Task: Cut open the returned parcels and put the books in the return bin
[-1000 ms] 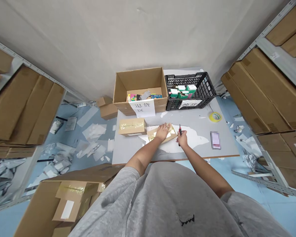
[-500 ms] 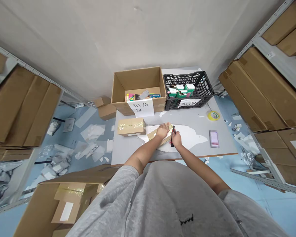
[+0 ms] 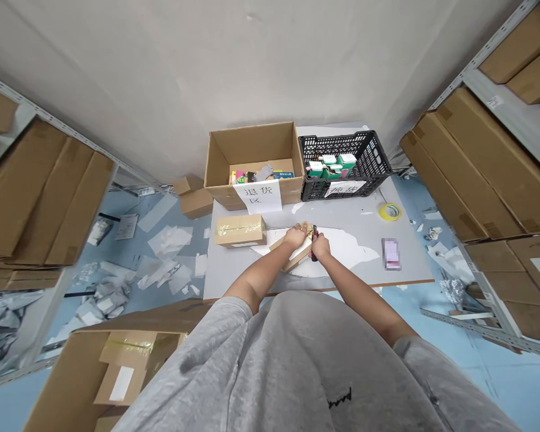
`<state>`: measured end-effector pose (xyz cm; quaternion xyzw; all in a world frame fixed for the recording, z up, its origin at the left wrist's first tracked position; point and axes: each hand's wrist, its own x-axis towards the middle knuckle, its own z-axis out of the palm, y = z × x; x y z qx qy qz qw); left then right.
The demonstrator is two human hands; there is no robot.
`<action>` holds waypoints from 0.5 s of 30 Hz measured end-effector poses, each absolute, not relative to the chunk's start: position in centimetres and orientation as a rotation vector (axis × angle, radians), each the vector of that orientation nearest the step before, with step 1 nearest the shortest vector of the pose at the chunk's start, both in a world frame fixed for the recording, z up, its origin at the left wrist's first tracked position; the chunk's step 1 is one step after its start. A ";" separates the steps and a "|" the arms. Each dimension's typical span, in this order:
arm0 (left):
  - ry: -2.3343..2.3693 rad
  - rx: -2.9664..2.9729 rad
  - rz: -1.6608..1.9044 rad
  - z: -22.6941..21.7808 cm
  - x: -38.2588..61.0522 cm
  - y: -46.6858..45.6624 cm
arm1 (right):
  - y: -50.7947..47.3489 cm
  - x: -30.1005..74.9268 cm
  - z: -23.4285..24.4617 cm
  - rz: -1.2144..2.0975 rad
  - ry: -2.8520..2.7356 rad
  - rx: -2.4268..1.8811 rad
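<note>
A small taped cardboard parcel (image 3: 297,257) lies on the grey table (image 3: 364,267) in front of me. My left hand (image 3: 296,235) rests on top of it with fingers curled over its far edge, holding it down. My right hand (image 3: 320,246) is closed round a small red-and-black cutter (image 3: 314,242), whose tip sits against the parcel's right end. A second taped parcel (image 3: 240,230) lies to the left, untouched.
An open cardboard box (image 3: 254,163) with a paper sign and a black plastic crate (image 3: 344,164) stand at the table's back. A yellow tape roll (image 3: 390,210) and a phone (image 3: 391,252) lie to the right. Shelves of cartons flank both sides; paper scraps litter the floor.
My right hand brought the cutter leftwards from beside the parcel onto its right end. My left hand stayed on the parcel, which has tilted a little.
</note>
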<state>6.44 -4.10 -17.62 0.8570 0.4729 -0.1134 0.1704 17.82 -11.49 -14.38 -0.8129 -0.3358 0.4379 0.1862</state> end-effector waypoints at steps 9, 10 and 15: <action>1.348 2.430 -0.246 -17.4 6.6 -4.3 | -11.4 17.9 -13.9 1.173 -1.037 -2.413; 1.338 2.425 -0.232 -17.4 6.6 -4.4 | -11.0 17.9 -13.8 1.158 -1.040 -2.424; 1.358 2.420 -0.163 -17.4 6.4 -4.9 | -10.6 17.6 -14.0 1.158 -1.028 -2.376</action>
